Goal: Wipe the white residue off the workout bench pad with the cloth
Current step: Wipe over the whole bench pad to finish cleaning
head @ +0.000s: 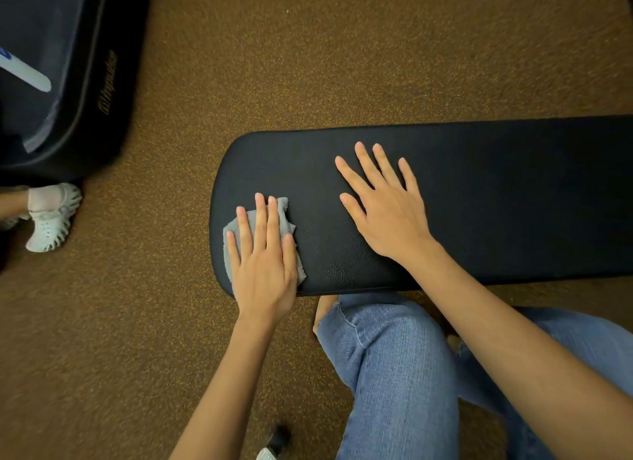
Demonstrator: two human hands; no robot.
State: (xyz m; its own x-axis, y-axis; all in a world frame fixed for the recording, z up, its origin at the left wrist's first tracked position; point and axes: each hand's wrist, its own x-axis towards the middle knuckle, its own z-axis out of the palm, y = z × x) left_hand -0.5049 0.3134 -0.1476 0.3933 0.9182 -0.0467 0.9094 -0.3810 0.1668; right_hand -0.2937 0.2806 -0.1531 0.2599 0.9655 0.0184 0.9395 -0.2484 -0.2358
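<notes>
Jeans-clad knees (394,357) tuck against the pad (513,192). The left hand (263,264) presses the cloth (286,216) flat-fingered on the pad's rounded end to scrub; the right hand (383,202), spread and holding nothing, braces mid-pad. No residue shows.

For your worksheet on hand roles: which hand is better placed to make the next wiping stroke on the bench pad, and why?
Left. The left hand already presses the grey cloth flat on the bench pad; the right hand lies bare on the pad, away from the cloth.

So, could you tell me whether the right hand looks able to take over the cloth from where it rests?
Probably yes: the right hand lies flat on the bench pad beside the cloth, bare pad between, though the left hand presses it down.
</notes>
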